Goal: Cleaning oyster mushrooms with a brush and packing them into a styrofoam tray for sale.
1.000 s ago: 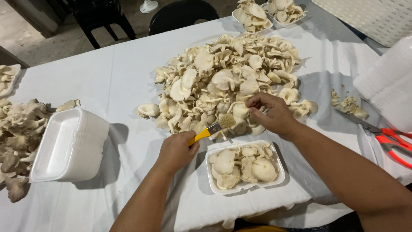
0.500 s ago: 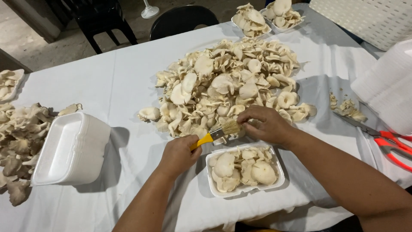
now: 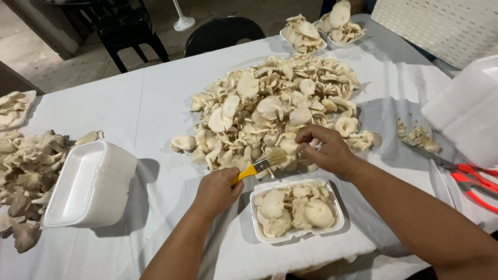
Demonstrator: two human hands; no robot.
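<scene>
Yellow-handled brush [image 3: 260,166] in left hand [image 3: 217,191]; right hand [image 3: 326,150] fingers the mushroom pile [image 3: 275,103].

Your brush [image 3: 258,166]: yellow handle, silver ferrule, pale tan bristles. Mushroom pile [image 3: 275,111] is cream to off-white, some beige caps. Foam tray [image 3: 298,211] in front of you is white, holding cream mushrooms. Stack of foam trays [image 3: 88,185] also white. Tablecloth [image 3: 140,109] plain white with a faint bluish tint, no pattern. Darker grey-brown mushrooms [image 3: 23,176] on your far left. Scissors [image 3: 469,176]: red-orange handles, grey blades. Chairs [image 3: 124,23] black. Crate [image 3: 446,26] white with a lattice pattern.
</scene>
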